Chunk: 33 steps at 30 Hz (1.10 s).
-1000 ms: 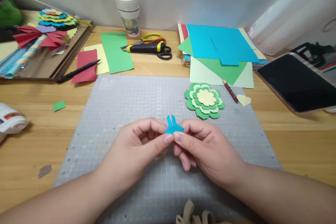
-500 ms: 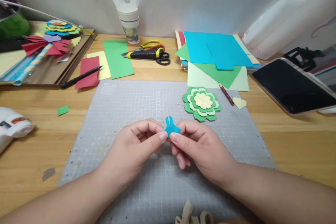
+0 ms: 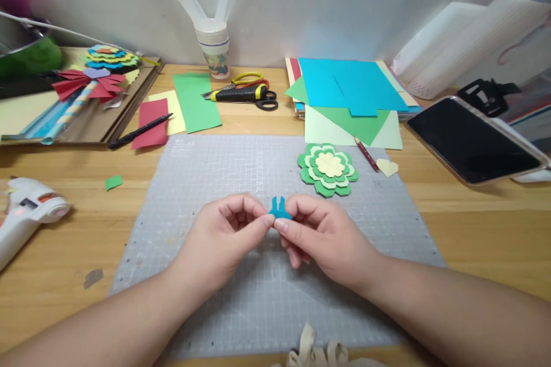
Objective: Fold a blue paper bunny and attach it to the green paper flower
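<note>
A small piece of blue paper (image 3: 280, 214) with two upright prongs is pinched between my hands, above the grey cutting mat (image 3: 206, 172). My left hand (image 3: 230, 235) grips its left side between thumb and fingers. On the right side, my right hand (image 3: 321, 232) holds it the same way, thumb on the near face. Its lower part is hidden behind my thumbs. Just beyond my right hand lies a layered green and cream paper flower (image 3: 329, 168) on the mat.
Behind the flower are a pencil (image 3: 367, 154), a cream paper heart (image 3: 387, 167) and stacked coloured paper (image 3: 350, 85). Scissors and a cutter (image 3: 239, 93) lie at the back near paper cups (image 3: 214, 49). A glue gun (image 3: 32, 209) rests left, a phone (image 3: 476, 140) right.
The blue paper has tipped, so its face looks narrower and its two prongs stand farther apart. Both hands keep their pinch. The whole view has shifted slightly.
</note>
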Motion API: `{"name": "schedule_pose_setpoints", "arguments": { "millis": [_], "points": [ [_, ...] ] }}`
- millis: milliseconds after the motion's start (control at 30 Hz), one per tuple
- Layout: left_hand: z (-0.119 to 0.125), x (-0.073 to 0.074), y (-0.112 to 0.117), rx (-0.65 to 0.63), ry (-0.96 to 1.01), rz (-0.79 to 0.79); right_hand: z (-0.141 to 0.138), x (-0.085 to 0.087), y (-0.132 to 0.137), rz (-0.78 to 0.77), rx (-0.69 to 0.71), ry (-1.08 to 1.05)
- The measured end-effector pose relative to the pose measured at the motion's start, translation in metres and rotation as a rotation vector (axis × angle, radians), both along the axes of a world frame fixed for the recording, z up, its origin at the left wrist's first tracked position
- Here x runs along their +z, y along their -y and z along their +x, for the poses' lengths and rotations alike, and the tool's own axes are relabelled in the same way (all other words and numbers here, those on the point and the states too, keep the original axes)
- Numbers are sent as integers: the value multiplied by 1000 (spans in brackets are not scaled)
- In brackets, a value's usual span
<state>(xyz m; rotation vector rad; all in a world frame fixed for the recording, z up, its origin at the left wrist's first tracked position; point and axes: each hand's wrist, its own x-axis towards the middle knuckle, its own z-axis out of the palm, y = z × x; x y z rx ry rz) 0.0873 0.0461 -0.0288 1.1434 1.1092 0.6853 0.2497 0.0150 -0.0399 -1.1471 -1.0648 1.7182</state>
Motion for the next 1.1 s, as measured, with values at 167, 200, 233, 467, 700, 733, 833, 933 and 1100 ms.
{"name": "schedule_pose_setpoints", "arguments": {
  "millis": [167, 200, 233, 467, 700, 733, 833, 933, 1100],
  "points": [
    [-3, -5, 0, -50, 168, -144, 2, 0, -1, -11, 21, -63],
    [-3, -6, 0, -78, 231, -205, 3, 0, -1, -15, 26, -84],
    [-3, -6, 0, -102, 285, -258, 3, 1, -1, -15, 27, -101],
    [-1, -3, 0, -84, 340, -315, 2, 4, -2, -12, -11, -54],
    [-1, -5, 0, -90, 292, -298, 3, 3, -3, -9, 14, -23],
    [-2, -5, 0, -92, 293, -306, 3, 3, -3, -5, 20, -21],
    [-2, -4, -1, -104, 309, -338, 3, 3, -3, -4, 34, -32],
    [-4, -3, -1, -156, 327, -347, 3, 4, -3, -21, 62, -70],
    [-5, -2, 0, -237, 321, -339, 3, 5, -1, -13, 96, -125]
  ]
}}
